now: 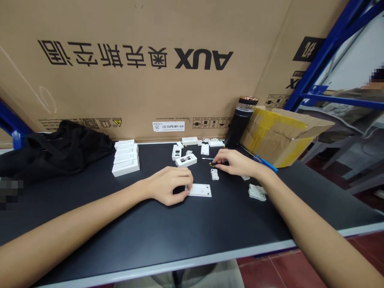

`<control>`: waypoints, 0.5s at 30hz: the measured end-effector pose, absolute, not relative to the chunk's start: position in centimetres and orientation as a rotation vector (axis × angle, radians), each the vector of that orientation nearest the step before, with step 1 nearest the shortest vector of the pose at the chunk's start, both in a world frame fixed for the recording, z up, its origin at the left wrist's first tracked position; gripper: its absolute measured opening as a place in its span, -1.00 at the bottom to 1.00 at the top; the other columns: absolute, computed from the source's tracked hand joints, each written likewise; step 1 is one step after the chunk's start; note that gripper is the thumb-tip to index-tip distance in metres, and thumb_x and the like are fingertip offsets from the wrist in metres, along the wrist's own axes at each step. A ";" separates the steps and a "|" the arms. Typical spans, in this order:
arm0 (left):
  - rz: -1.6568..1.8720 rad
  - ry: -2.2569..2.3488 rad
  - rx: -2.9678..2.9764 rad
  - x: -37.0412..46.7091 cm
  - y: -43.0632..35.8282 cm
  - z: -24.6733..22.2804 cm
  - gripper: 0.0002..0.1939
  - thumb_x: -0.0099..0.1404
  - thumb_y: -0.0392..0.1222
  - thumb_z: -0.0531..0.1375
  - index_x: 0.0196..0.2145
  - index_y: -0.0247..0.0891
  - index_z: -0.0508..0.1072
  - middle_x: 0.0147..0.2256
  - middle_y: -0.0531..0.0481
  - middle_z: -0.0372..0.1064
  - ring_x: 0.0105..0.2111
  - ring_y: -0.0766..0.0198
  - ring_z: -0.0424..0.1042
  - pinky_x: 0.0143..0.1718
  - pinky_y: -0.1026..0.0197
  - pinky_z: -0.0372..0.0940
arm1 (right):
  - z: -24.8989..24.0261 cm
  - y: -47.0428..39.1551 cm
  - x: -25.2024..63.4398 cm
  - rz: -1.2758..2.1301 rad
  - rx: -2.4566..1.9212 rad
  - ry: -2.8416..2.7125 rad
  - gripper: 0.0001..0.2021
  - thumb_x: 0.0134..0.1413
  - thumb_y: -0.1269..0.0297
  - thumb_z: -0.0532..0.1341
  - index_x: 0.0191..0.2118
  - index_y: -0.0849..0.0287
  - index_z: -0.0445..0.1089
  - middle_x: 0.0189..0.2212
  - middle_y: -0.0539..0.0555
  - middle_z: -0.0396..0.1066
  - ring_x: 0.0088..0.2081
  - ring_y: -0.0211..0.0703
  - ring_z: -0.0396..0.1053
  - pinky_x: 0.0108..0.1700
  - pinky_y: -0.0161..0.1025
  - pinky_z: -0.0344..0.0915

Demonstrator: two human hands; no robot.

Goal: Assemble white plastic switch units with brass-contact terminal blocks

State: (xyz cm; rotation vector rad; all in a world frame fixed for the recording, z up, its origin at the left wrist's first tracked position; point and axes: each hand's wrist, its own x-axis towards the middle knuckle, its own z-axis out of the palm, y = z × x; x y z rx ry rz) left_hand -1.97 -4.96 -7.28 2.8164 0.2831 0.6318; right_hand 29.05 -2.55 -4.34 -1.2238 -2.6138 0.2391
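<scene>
My left hand (168,185) rests on the black table with thumb and fingers closed on the left end of a flat white plastic cover (200,190). Two small dark spots mark the cover's right end. Farther right, my right hand (237,162) pinches a tiny dark and gold-coloured part (212,164), too small to name. Just below those fingertips lies a small white plastic piece (215,174). Behind the hands sit a white housing with rectangular openings (186,160) and a similar smaller housing (177,152). A thin screwdriver (207,159) lies by the right fingertips, partly hidden.
Stacked white boxes (126,158) and black cloth (64,150) are at left. A black bottle (240,122), a taped carton (279,134) and a blue-handled tool (265,163) stand or lie at right. Clear plastic pieces (257,192) lie near my right forearm. A large carton (135,92) forms the back.
</scene>
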 end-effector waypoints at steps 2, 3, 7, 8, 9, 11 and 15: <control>0.611 0.335 2.825 -2.0 -4.9 -7.3 -0.93 0.37 -0.25 0.13 -0.26 -0.23 0.42 -0.18 -0.05 0.46 -0.20 0.23 0.48 -0.14 0.21 0.39 | -4.6 -2.5 28.8 0.247 -1.222 -2.619 -0.82 0.20 0.31 0.20 -0.19 0.18 0.55 -0.27 0.13 0.48 -0.28 -0.11 0.42 -0.18 -0.21 0.32; 0.602 0.362 2.831 -2.0 -4.9 -7.4 -0.92 0.38 -0.24 0.12 -0.26 -0.23 0.42 -0.17 -0.05 0.46 -0.19 0.23 0.47 -0.13 0.21 0.39 | -4.8 -2.4 28.6 0.247 -1.226 -2.615 -0.83 0.21 0.31 0.19 -0.22 0.18 0.55 -0.29 0.13 0.48 -0.29 -0.11 0.41 -0.19 -0.21 0.31; 0.593 0.447 2.859 -1.9 -4.7 -7.4 -0.89 0.41 -0.22 0.10 -0.21 -0.22 0.43 -0.16 -0.05 0.45 -0.17 0.22 0.45 -0.10 0.20 0.37 | -5.2 -2.4 28.2 0.238 -1.252 -2.592 -0.83 0.19 0.32 0.16 -0.35 0.20 0.48 -0.38 0.12 0.44 -0.36 -0.13 0.34 -0.25 -0.21 0.25; 0.595 0.467 2.864 -1.9 -4.7 -7.4 -0.88 0.42 -0.22 0.09 -0.20 -0.22 0.42 -0.17 -0.05 0.45 -0.17 0.22 0.44 -0.10 0.19 0.37 | -5.1 -2.5 28.1 0.241 -1.255 -2.590 -0.84 0.18 0.32 0.16 -0.36 0.20 0.47 -0.39 0.11 0.43 -0.37 -0.13 0.33 -0.26 -0.21 0.24; 0.597 0.483 2.868 -1.9 -4.7 -7.4 -0.87 0.42 -0.22 0.08 -0.19 -0.22 0.42 -0.18 -0.05 0.44 -0.19 0.22 0.44 -0.11 0.19 0.37 | -5.0 -2.6 28.1 0.249 -1.257 -2.591 -0.85 0.17 0.32 0.17 -0.36 0.20 0.46 -0.40 0.10 0.43 -0.37 -0.13 0.33 -0.26 -0.21 0.24; 0.601 0.503 2.872 -1.9 -4.7 -7.4 -0.86 0.44 -0.24 0.05 -0.17 -0.22 0.41 -0.21 -0.04 0.44 -0.21 0.22 0.43 -0.14 0.18 0.36 | -4.6 -2.8 28.2 0.275 -1.256 -2.594 -0.86 0.16 0.31 0.18 -0.36 0.19 0.44 -0.41 0.09 0.43 -0.38 -0.15 0.33 -0.28 -0.22 0.25; 0.594 0.471 2.875 -1.9 -4.6 -7.5 -0.83 0.43 -0.30 0.02 -0.14 -0.22 0.41 -0.22 -0.04 0.45 -0.21 0.22 0.42 -0.16 0.18 0.34 | -3.8 -3.1 28.5 0.323 -1.265 -2.571 -0.83 0.20 0.28 0.16 -0.23 0.21 0.47 -0.39 0.09 0.47 -0.38 -0.15 0.38 -0.28 -0.23 0.30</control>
